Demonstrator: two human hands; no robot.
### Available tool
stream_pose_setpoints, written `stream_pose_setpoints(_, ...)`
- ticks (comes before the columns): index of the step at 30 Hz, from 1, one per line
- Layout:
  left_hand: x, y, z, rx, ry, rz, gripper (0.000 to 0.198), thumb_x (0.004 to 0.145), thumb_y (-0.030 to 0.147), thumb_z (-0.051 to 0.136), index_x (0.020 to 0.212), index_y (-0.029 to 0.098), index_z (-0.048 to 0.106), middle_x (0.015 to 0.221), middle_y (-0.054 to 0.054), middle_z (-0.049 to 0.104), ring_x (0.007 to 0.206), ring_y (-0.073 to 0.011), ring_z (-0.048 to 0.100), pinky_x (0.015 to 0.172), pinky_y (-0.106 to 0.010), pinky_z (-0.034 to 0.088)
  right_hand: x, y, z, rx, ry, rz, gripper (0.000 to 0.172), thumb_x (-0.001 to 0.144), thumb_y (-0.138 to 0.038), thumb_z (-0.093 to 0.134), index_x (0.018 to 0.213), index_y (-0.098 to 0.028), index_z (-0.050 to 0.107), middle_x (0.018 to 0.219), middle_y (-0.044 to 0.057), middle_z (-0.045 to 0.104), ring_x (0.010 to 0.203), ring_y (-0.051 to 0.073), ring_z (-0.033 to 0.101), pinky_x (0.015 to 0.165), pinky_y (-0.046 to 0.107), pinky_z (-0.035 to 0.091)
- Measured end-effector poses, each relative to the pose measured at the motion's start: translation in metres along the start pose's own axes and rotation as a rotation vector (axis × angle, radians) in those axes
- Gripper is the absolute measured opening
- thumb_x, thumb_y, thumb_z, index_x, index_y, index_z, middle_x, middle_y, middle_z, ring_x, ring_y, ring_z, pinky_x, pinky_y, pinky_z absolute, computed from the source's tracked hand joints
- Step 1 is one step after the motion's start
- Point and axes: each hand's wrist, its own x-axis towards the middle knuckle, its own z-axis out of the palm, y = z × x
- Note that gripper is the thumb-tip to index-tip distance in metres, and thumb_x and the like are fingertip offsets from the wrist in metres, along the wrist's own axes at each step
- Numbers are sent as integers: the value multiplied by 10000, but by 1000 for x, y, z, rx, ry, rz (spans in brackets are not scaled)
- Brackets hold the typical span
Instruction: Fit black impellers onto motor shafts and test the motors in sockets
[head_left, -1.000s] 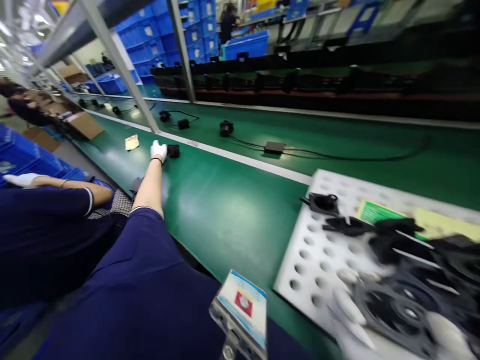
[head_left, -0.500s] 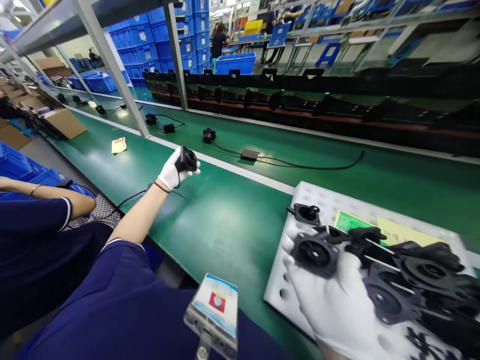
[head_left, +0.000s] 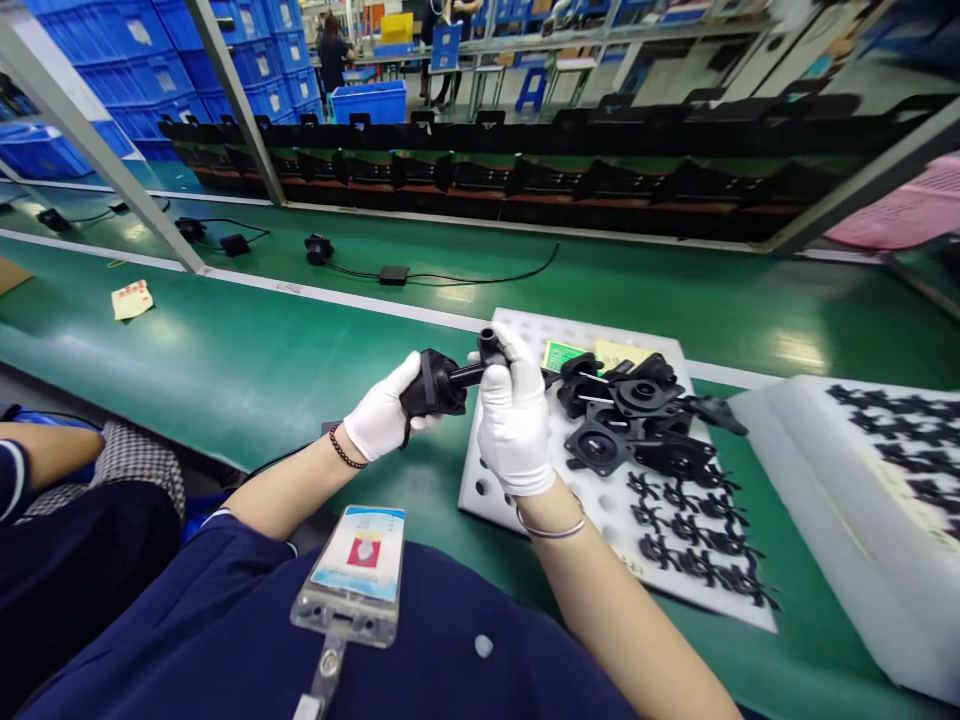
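Note:
My gloved left hand [head_left: 382, 415] is closed around a black, block-shaped housing [head_left: 431, 385], with a dark cord trailing below toward the front edge of the bench. In my gloved right hand [head_left: 517, 420] is a black tube-shaped part [head_left: 488, 343], pinched by the fingers and partly hidden by them. A black stem bridges the housing and this part. Whether they are fitted together or only touching, I cannot tell. Just right of my right hand, black flanged parts [head_left: 600, 445] lie heaped on a white foam board [head_left: 540, 325].
Small black finned pieces [head_left: 686, 525] lie in rows on the foam board. A second white foam block [head_left: 840, 520] with similar pieces stands at right. Corded black units [head_left: 319, 248] rest along the far lane. A yellow paper [head_left: 132, 299] lies at left. Another person sits at left.
My right hand has left the foam board with a black part and come to the housing. My left hand has drawn nearer to it. The view has swung right.

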Motion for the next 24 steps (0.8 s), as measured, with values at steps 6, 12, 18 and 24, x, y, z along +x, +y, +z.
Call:
stream_pose_setpoints(6, -8, 29, 19, 369, 2, 277, 765, 737, 553, 907, 1426, 352, 643, 1483, -84, 657, 1221, -335, 710, 783, -367, 630, -10, 2, -16, 62, -97, -8, 851, 988, -741, 554, 1684, -300, 343, 1725, 145, 366, 1541, 348, 449, 1281, 584, 389)
stream_pose_setpoints(12, -30, 116, 117, 568, 78, 614, 532, 1114, 360, 530, 1632, 427, 426, 1568, 52, 596, 1446, -311, 611, 935, -334, 630, -37, 4, 26, 169, -617, 623, 1133, 683, -494, 975, 1639, -299, 399, 1402, 122, 663, 847, 180, 673, 706, 337, 607)
stream_pose_setpoints(18, -20, 164, 200, 705, 79, 697, 690, 1130, 328, -44, 1681, 284, 369, 1556, 73, 570, 1498, -389, 422, 846, -349, 567, 40, -16, 53, 294, -537, 559, 283, 967, -441, 745, 1063, -190, 657, 996, 54, 723, 588, 122, 640, 496, 249, 518)
stream_pose_setpoints(24, 6, 192, 215, 800, -92, 886, 628, 1084, 163, 58, 1631, 163, 366, 1539, 56, 566, 1519, -428, 236, 831, -412, 486, 180, -22, -52, 116, 75, 238, 220, 1024, -288, 584, 1232, -217, 576, 1134, 36, 706, 865, 134, 745, 758, 250, 633)
